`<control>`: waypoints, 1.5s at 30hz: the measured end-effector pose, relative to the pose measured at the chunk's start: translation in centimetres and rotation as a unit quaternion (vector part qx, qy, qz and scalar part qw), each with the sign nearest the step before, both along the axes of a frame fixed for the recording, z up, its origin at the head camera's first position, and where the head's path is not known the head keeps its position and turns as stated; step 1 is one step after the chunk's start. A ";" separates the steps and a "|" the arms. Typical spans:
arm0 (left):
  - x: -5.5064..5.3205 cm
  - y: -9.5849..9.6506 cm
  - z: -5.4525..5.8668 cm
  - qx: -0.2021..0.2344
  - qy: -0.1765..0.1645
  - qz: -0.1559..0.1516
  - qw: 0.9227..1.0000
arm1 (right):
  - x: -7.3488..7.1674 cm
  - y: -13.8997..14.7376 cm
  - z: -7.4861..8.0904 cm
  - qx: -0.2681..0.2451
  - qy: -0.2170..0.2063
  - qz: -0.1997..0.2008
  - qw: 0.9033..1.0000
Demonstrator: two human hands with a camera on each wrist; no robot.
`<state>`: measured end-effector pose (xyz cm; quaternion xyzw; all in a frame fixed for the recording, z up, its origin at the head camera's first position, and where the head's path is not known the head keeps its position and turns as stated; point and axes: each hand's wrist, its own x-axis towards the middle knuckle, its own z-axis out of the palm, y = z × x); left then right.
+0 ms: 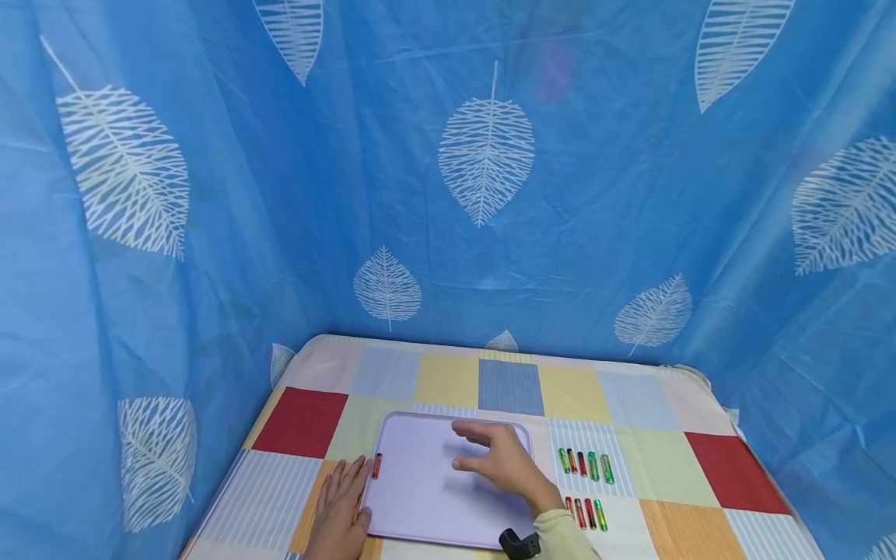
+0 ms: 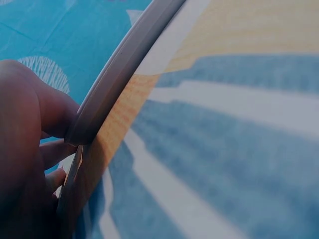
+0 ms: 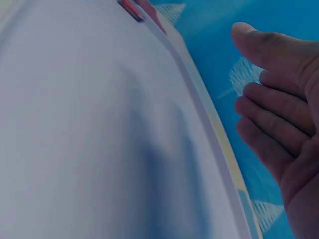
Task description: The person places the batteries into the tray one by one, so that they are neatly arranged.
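Smooth tray [image 1: 413, 498] – battery [image 1: 377, 466] (cylindrical) aboard

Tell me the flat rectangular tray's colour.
The flat rectangular tray is pale lilac, clearest in the head view.

My left hand [image 1: 341, 505] touches the left edge of the lilac tray [image 1: 420, 486] near a red battery [image 1: 376, 466]; my right hand [image 1: 502, 460] hovers, left of two rows of batteries [image 1: 593, 466].

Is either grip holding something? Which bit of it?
Nothing looks held: the right grip is empty above the tray; the left grip only touches the tray's left edge.
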<state>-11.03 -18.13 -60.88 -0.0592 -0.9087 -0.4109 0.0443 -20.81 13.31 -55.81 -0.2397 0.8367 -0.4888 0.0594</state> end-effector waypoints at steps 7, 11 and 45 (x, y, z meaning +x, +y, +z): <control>0.0 0.1 0.0 0.005 -0.004 -0.002 1.000 | 0.5 3.8 0.6 0.015 -0.002 -0.030 0.999; -0.1 0.2 -0.2 0.006 -0.001 -0.001 1.000 | 1.0 5.8 1.0 0.025 0.001 -0.049 0.998; 0.0 0.2 -0.3 -0.009 0.006 -0.002 1.000 | 6.3 21.1 1.1 0.134 -0.065 -0.085 0.985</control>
